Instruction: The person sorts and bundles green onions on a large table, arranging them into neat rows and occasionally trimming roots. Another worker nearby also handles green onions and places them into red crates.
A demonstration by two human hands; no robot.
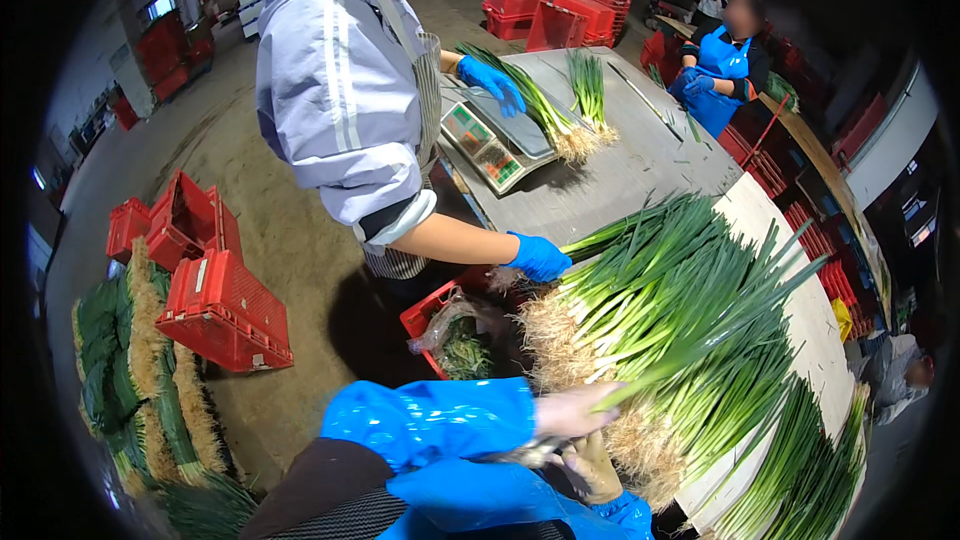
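Observation:
Beside the near edge of the pile, my left hand [576,411] grips a green onion stalk [660,373], whose long leaves stretch over the pile. Just below it is my right hand [591,467], fingers bent near the stalk's pale lower end [534,453]; blur hides whether they hold it. Both bare hands come out of shiny blue sleeves. A large pile of green onions [675,292] lies on the table, its tan roots [649,457] towards me. Further right lies another group of green onions [795,457].
A co-worker's blue-gloved hand [541,258] touches the pile; their other glove [491,82] is at onions on a scale [487,146]. Below the metal table [615,199] stands a red crate [420,319] with green scraps. Red crates [229,315] and bundled onions stand left. Another person stands across.

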